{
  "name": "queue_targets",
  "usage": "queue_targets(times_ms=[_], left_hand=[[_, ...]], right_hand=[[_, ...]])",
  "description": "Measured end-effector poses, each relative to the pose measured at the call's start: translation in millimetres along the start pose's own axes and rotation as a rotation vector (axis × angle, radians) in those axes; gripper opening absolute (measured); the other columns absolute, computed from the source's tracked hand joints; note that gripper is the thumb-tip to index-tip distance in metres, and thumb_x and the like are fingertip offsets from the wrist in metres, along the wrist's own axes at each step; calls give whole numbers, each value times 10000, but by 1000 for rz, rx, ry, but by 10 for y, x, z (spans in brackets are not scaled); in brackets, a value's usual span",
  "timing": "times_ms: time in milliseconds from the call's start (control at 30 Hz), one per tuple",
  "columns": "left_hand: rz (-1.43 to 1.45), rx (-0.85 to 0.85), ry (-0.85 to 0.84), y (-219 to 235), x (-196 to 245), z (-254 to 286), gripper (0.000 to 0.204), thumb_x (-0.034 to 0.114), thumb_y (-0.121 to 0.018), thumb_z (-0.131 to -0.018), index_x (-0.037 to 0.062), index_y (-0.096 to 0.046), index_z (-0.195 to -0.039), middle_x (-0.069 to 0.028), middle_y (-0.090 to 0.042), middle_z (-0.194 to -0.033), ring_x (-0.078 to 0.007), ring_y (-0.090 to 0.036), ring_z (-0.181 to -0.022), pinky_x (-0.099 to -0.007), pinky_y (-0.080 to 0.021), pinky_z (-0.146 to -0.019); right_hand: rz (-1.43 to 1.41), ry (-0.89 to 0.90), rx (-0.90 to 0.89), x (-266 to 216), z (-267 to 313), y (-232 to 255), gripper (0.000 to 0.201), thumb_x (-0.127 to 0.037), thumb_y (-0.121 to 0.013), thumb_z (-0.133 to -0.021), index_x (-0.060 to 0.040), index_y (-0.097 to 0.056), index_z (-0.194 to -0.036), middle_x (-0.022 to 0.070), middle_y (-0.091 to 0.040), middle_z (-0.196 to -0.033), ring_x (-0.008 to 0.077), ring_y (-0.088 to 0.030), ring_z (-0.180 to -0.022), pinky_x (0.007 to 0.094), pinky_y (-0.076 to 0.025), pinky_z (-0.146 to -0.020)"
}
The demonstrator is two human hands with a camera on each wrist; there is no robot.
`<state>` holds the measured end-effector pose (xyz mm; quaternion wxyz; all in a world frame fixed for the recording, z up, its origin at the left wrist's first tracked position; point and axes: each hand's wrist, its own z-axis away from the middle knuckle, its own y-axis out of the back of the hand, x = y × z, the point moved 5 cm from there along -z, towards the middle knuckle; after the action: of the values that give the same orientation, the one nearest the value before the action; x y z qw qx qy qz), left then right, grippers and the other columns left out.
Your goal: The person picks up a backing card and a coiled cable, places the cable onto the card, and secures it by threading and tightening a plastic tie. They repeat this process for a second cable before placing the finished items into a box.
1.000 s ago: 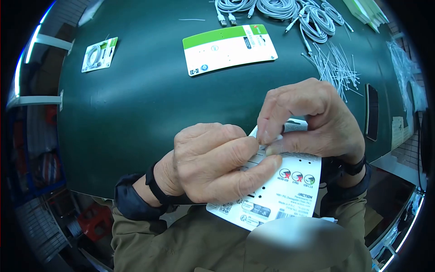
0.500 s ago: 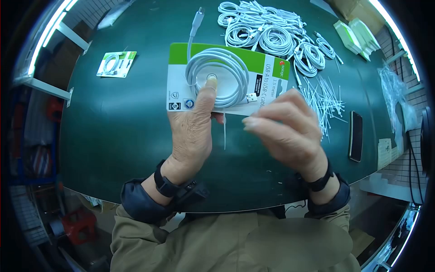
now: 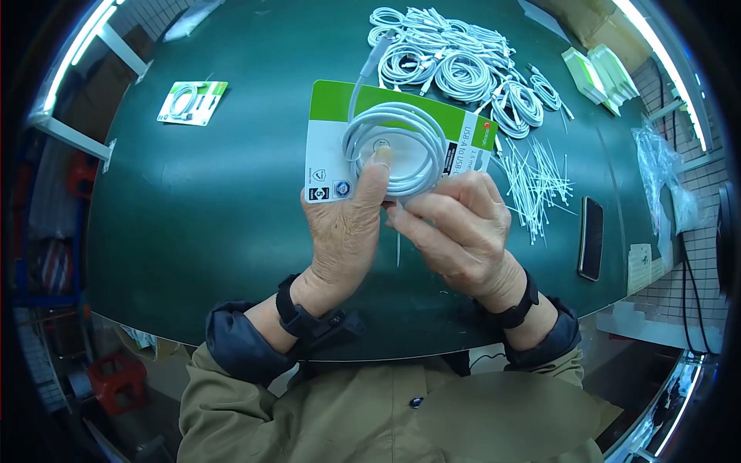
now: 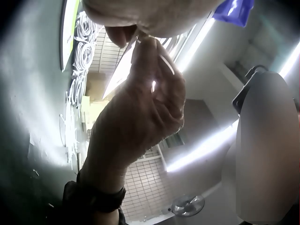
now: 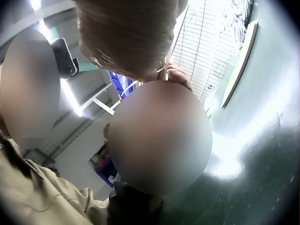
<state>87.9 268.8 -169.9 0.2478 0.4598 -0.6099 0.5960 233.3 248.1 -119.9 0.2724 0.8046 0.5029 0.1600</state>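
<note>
In the head view my left hand point(image 3: 340, 235) grips a white and green printed card point(image 3: 328, 147) by its lower edge, thumb pressed inside a coil of grey cable point(image 3: 428, 127) lying on the card. One cable end point(image 3: 378, 55) sticks up past the top edge. Curled at the card's lower edge, my right hand point(image 3: 463, 239) pinches beside the coil, where a thin white cable tie point(image 3: 398, 251) hangs down. The left wrist view shows the right hand point(image 4: 138, 101) with fingertips together; its exact hold is partly hidden.
Coiled cables point(image 3: 465, 76) pile at the back, with loose white ties point(image 3: 532, 185) in front. A phone point(image 3: 591, 238) and clear plastic point(image 3: 664, 181) lie right, a stack of cards point(image 3: 602, 76) back right. One carded cable point(image 3: 192, 103) lies back left.
The card was first held with its printed back up; it now shows the front with the coil. The right hand, apart from the card half a second ago, has come in to its lower edge.
</note>
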Motion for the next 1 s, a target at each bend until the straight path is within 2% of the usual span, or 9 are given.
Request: queue_targets(times_ms=[100,267,400,500,600,700,900,1000], left_hand=[[-29,31,99,7,41,-24,195,152,-735,-1009,24,-680,-1146,-28,-725,-952,-57,-645,-736,-246,-534,-609],[-21,26,66,51,-8,-25,218,150,-736,-1008,7,-687,-1165,-30,-733,-969,-59,-657,-751,-243,-541,-617],[-32,25,-5,54,-41,-1,237,149,-747,-1005,3,-692,-1182,-25,-732,-985,-59,-667,-804,-234,-550,-653],[-41,25,18,76,-62,2,255,148,-752,-1007,3,-691,-1207,-26,-733,-1015,-61,-672,-850,-232,-555,-685],[-67,10,83,79,-76,15,406,118,-723,-1014,49,-559,-1379,-63,-673,-1211,-125,-689,-1006,-267,-594,-797],[-52,-23,108,91,-89,28,424,125,-724,-1017,49,-548,-1394,-71,-670,-1223,-129,-692,-1011,-261,-602,-780],[-123,-90,101,86,-70,18,421,117,-711,-1025,47,-539,-1403,-75,-671,-1208,-135,-695,-1001,-253,-601,-746],[-116,-102,99,81,-68,-11,427,111,-714,-1023,46,-535,-1405,-73,-668,-1209,-131,-692,-996,-257,-596,-728]], right_hand=[[-45,19,-6,-84,-6,11,338,-105,-777,-621,-68,-757,-957,-3,-661,-917,198,-617,-811,338,-457,-635],[-53,-46,37,-24,-10,-57,340,-78,-773,-634,-74,-743,-972,33,-691,-1015,216,-613,-804,342,-512,-641],[69,-181,-109,-4,-13,-90,282,-65,-756,-695,-71,-717,-975,63,-710,-1082,206,-653,-801,317,-548,-630],[62,-178,-106,-10,-8,-142,233,-46,-750,-735,-66,-687,-958,69,-707,-1060,196,-697,-770,323,-561,-600],[11,-221,-113,21,-1,-160,204,-28,-744,-761,-66,-664,-945,72,-695,-1020,202,-721,-721,339,-571,-575],[-26,-217,-64,73,36,-193,190,-22,-747,-767,-72,-663,-929,69,-685,-999,218,-717,-682,346,-574,-553],[-209,-337,10,147,83,-188,160,-19,-757,-791,-71,-671,-915,66,-700,-961,248,-728,-717,346,-584,-555],[-201,-312,41,134,90,-164,154,-22,-775,-783,-55,-683,-901,75,-714,-960,242,-731,-728,333,-595,-570]])
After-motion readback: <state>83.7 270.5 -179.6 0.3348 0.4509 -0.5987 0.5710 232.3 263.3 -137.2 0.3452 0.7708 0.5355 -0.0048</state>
